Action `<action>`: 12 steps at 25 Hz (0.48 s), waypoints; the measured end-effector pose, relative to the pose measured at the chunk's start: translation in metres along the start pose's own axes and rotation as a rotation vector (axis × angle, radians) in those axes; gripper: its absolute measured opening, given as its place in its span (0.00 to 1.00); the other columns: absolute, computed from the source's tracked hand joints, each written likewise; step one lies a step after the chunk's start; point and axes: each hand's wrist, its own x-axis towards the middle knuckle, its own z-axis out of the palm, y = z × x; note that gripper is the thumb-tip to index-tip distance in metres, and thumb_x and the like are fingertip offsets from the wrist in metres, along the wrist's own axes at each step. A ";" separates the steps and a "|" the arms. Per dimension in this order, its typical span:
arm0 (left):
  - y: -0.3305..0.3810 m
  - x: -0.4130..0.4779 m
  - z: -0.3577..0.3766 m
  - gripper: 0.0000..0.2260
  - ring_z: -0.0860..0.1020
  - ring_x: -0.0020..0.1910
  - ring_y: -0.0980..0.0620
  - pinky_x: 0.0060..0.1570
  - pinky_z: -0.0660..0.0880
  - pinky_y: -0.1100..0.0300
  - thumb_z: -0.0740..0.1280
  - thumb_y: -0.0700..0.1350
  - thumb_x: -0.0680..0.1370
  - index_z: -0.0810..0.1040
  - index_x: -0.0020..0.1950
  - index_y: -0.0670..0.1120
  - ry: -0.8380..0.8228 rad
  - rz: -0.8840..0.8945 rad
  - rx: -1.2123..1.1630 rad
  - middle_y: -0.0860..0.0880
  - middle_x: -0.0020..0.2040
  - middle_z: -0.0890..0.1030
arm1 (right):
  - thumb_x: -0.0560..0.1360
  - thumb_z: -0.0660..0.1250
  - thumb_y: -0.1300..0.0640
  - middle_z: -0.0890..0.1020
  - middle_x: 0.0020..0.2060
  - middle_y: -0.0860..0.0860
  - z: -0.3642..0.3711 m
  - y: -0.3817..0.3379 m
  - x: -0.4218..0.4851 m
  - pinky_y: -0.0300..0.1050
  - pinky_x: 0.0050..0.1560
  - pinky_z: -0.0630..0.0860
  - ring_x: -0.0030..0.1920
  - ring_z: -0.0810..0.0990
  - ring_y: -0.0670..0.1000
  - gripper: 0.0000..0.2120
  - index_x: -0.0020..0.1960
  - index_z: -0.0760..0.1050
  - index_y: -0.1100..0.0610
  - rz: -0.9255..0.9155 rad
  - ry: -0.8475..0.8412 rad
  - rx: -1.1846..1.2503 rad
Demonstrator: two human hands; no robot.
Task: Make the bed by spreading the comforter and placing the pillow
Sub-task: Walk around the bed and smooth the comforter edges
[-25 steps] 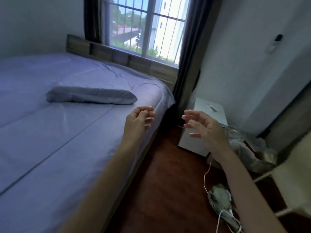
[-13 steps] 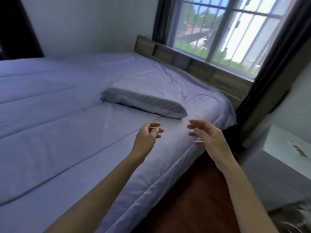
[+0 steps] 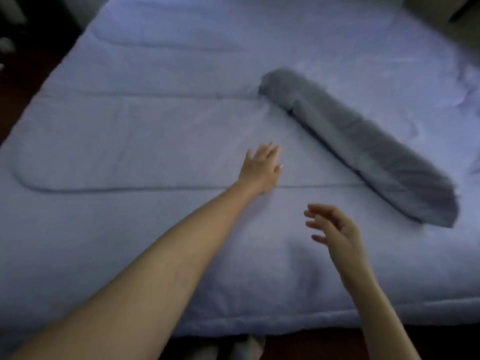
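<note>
A pale lilac comforter (image 3: 145, 141) lies spread flat over the whole bed, with stitched seams running across it. A flat grey pillow (image 3: 363, 146) rests on it at the right, lying diagonally. My left hand (image 3: 262, 167) is stretched out flat, palm down, on the comforter just left of the pillow's near edge, fingers apart and holding nothing. My right hand (image 3: 335, 229) hovers above the comforter nearer the bed's front edge, fingers spread and slightly curled, empty. The picture is blurred by motion.
Dark wooden floor (image 3: 311, 344) shows along the bed's near edge and also at the far left. A wooden headboard corner (image 3: 441, 11) is at the top right. Something grey (image 3: 249, 349) lies on the floor at the bottom.
The view has swung from the window side down onto the bed. My left hand has opened from a loose curl and reached forward onto the comforter; my right hand now hangs over the bed.
</note>
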 end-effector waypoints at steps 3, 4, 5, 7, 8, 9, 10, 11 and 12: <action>-0.107 -0.036 0.039 0.28 0.48 0.78 0.47 0.74 0.44 0.43 0.50 0.56 0.82 0.50 0.78 0.45 -0.096 -0.193 0.136 0.47 0.80 0.50 | 0.78 0.60 0.64 0.84 0.45 0.46 0.036 0.030 0.023 0.46 0.46 0.76 0.46 0.82 0.49 0.13 0.48 0.78 0.48 0.057 -0.067 0.021; -0.145 -0.062 0.040 0.29 0.49 0.78 0.47 0.74 0.45 0.44 0.50 0.57 0.81 0.51 0.78 0.45 -0.022 -0.245 0.162 0.47 0.79 0.51 | 0.78 0.60 0.64 0.84 0.45 0.45 0.051 0.036 0.026 0.45 0.46 0.76 0.46 0.82 0.48 0.13 0.48 0.78 0.47 0.064 -0.103 0.032; -0.181 -0.093 0.034 0.29 0.51 0.78 0.45 0.74 0.47 0.44 0.51 0.58 0.80 0.53 0.78 0.46 0.073 -0.324 0.181 0.46 0.79 0.53 | 0.77 0.60 0.64 0.84 0.44 0.45 0.067 0.038 0.028 0.45 0.46 0.76 0.45 0.82 0.47 0.13 0.48 0.77 0.47 0.064 -0.132 0.042; -0.254 -0.167 0.016 0.29 0.54 0.77 0.43 0.73 0.51 0.43 0.53 0.58 0.80 0.56 0.77 0.44 0.211 -0.585 0.218 0.44 0.78 0.56 | 0.76 0.60 0.65 0.84 0.43 0.45 0.102 0.040 0.027 0.42 0.45 0.75 0.44 0.81 0.46 0.14 0.47 0.77 0.48 0.054 -0.168 0.041; -0.296 -0.215 0.005 0.32 0.55 0.77 0.41 0.73 0.52 0.41 0.52 0.61 0.79 0.56 0.77 0.44 0.262 -0.773 0.186 0.43 0.78 0.56 | 0.75 0.60 0.66 0.84 0.43 0.46 0.122 0.040 0.024 0.42 0.46 0.74 0.44 0.81 0.45 0.13 0.47 0.77 0.49 0.036 -0.184 0.032; -0.329 -0.257 -0.005 0.38 0.55 0.76 0.40 0.73 0.53 0.39 0.49 0.68 0.75 0.56 0.77 0.44 0.303 -0.967 0.147 0.42 0.78 0.56 | 0.75 0.61 0.67 0.84 0.44 0.46 0.143 0.040 0.019 0.42 0.48 0.74 0.45 0.81 0.45 0.13 0.49 0.77 0.50 -0.008 -0.200 0.010; -0.351 -0.294 -0.015 0.47 0.55 0.76 0.38 0.71 0.55 0.37 0.46 0.76 0.69 0.55 0.77 0.44 0.330 -1.154 0.098 0.40 0.77 0.58 | 0.75 0.62 0.66 0.84 0.47 0.48 0.166 0.042 0.014 0.43 0.52 0.74 0.48 0.81 0.46 0.12 0.51 0.78 0.52 -0.086 -0.224 -0.046; -0.357 -0.318 -0.019 0.55 0.56 0.75 0.36 0.69 0.57 0.35 0.46 0.81 0.62 0.54 0.76 0.42 0.359 -1.297 0.002 0.38 0.76 0.60 | 0.75 0.62 0.63 0.83 0.52 0.50 0.188 0.044 0.007 0.45 0.57 0.73 0.54 0.80 0.49 0.12 0.56 0.78 0.54 -0.192 -0.266 -0.143; -0.364 -0.338 -0.016 0.55 0.58 0.74 0.33 0.68 0.60 0.35 0.50 0.80 0.62 0.55 0.75 0.41 0.406 -1.370 -0.042 0.36 0.74 0.62 | 0.75 0.62 0.60 0.81 0.59 0.51 0.210 0.050 -0.001 0.47 0.64 0.69 0.61 0.77 0.51 0.15 0.61 0.76 0.54 -0.320 -0.345 -0.281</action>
